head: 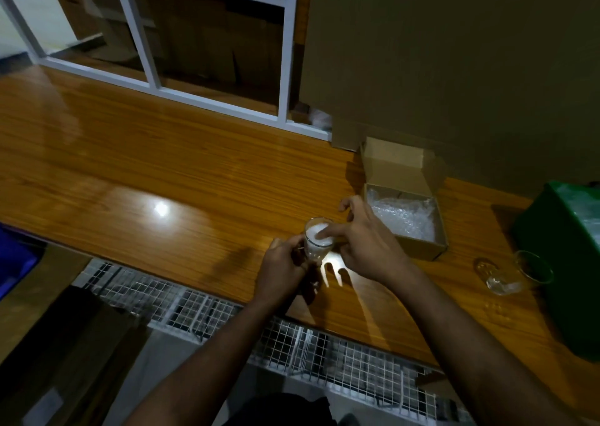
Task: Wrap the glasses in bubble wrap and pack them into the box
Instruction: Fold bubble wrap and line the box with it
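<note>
My left hand [281, 267] grips a clear glass [315, 247] just above the wooden table [162, 178]. White bubble wrap fills the glass's mouth. My right hand [367, 240] hovers over it, its index finger pressing down on the wrap inside the rim; the other fingers are spread. To the right stands an open cardboard box [418, 247] with its lid up and bubble wrap [406, 217] lying inside. A second clear glass [506, 274] lies on its side on the table further right.
A green bin [565, 263] with plastic in it sits at the right edge. A large cardboard sheet [454, 68] stands behind the box. A white-framed window is at the back, and a wire-mesh shelf [227, 308] runs below the table's front edge.
</note>
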`<move>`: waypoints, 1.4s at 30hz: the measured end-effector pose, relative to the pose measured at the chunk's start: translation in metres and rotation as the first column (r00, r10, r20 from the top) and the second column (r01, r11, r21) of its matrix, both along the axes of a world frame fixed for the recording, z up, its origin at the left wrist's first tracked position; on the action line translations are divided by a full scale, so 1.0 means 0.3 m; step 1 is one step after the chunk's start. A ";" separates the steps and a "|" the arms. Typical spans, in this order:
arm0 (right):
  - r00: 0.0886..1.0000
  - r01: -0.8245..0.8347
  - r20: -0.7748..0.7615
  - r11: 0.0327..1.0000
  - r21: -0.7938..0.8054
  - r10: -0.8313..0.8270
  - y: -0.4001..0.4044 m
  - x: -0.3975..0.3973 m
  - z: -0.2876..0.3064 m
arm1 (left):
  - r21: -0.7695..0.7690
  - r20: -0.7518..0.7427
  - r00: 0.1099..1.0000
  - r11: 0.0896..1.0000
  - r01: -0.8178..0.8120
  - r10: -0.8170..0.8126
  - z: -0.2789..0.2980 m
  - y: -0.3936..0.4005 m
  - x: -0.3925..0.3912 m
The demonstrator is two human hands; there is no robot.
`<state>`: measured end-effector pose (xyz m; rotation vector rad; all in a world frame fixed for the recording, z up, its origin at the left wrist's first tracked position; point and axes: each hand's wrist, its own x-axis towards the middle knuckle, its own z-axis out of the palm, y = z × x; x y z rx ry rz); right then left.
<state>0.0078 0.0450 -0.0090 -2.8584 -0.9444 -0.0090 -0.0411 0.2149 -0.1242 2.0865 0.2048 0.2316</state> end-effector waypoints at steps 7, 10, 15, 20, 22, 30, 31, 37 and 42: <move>0.995 0.053 -0.074 0.994 -0.100 -0.060 0.039 -0.012 0.004 | -0.002 0.055 0.998 1.000 0.030 -0.030 0.004 0.001 -0.003; 0.992 0.056 -0.105 0.983 -0.172 -0.075 0.063 -0.009 0.020 | -0.001 0.045 0.999 1.000 0.026 -0.026 0.003 0.003 -0.003; 0.986 0.066 -0.124 0.948 -0.310 -0.109 0.101 -0.008 0.038 | -0.012 0.032 0.999 1.000 0.029 -0.029 -0.003 0.003 0.000; 0.973 0.079 -0.173 0.925 -0.372 -0.153 0.136 -0.002 0.030 | -0.010 0.021 0.999 0.999 0.034 -0.033 -0.006 0.006 0.006; 0.965 0.081 -0.201 0.921 -0.380 -0.167 0.137 -0.001 0.022 | -0.041 0.014 0.999 0.998 0.040 -0.039 -0.006 0.005 0.003; 0.978 -0.018 -0.202 0.948 -0.317 -0.049 0.032 -0.025 0.093 | -0.074 0.002 0.999 0.996 0.043 -0.043 -0.017 -0.005 0.015; 0.980 -0.023 -0.195 0.955 -0.294 -0.036 0.022 -0.022 0.111 | -0.045 0.000 0.999 0.998 0.038 -0.038 -0.018 -0.008 0.020; 0.994 -0.007 -0.103 0.949 -0.317 -0.027 0.018 -0.010 0.151 | 0.055 0.006 0.999 0.998 0.035 -0.036 -0.043 -0.002 0.033; 0.988 -0.016 -0.152 0.949 -0.315 -0.034 0.048 0.000 0.124 | 0.093 0.026 0.999 0.995 0.042 -0.045 -0.043 -0.002 0.033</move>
